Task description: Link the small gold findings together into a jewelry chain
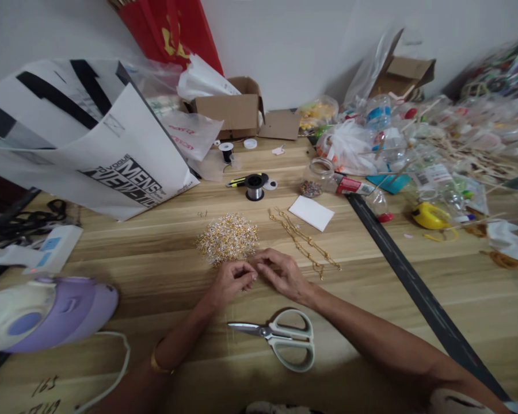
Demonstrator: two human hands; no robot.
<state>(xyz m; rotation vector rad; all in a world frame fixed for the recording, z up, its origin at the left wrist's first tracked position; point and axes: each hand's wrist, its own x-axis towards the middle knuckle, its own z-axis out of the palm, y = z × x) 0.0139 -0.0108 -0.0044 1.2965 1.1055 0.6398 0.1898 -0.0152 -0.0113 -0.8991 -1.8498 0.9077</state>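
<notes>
My left hand [234, 280] is closed, thumb and fingers pinched together, at the near edge of a pile of small gold and silver pieces [227, 238]. Right beside it, my right hand [282, 275] has its fingers bent and pressed together. What either hand holds is too small to make out. Two gold beaded chains [304, 247] lie to the right of the pile. Scissors with pale handles [280, 336] rest on the table [176, 293] just below my hands. Beyond the pile stands a spool of silver wire [254, 187], with a white card [311, 213] to its right.
A large white bag [142, 155] stands at the back left, above a purple and white appliance [69, 313] with a cord. Behind are a cardboard box [228, 112] and a jar of beads [317, 177]. Plastic bottles, sticks and a yellow tape measure [431, 215] crowd the right.
</notes>
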